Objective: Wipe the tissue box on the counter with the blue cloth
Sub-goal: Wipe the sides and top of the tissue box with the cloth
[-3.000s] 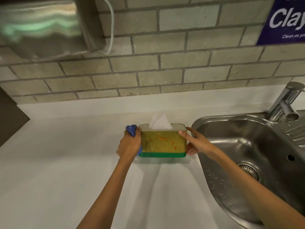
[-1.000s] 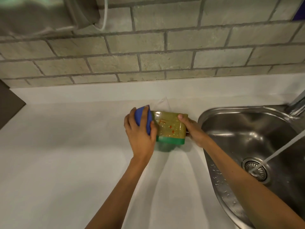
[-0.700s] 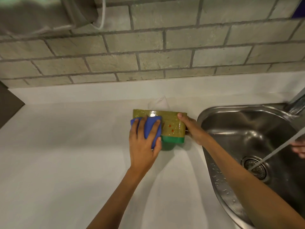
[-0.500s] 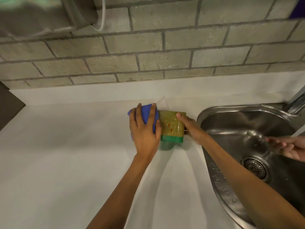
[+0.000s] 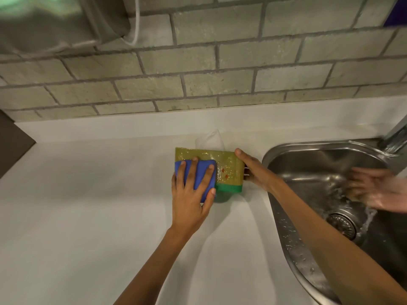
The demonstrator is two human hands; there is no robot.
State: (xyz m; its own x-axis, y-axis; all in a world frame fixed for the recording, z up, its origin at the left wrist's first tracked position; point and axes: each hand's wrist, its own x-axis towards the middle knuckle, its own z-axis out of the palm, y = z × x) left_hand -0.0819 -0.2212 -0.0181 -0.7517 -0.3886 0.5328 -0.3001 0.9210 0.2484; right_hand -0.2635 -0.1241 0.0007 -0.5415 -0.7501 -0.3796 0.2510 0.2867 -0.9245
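Down from the top, the left hand [image 5: 191, 192] had slid, pressing the blue cloth [image 5: 203, 172] flat on the tissue box [image 5: 229, 170], whose long side ran left-right on the worktop [image 5: 88, 205], right hand [image 5: 256, 172] gripping its right end.

Glossy film wraps the tissue box [image 5: 222, 165]; matt white counter [image 5: 88, 205], shiny steel sink [image 5: 284, 225], rough brick wall [image 5: 198, 69].

Steel sink [image 5: 284, 227] at right, another person's blurred wet hands [image 5: 374, 190] inside, brick wall [image 5: 198, 62], metal dispenser [image 5: 55, 20] upper left
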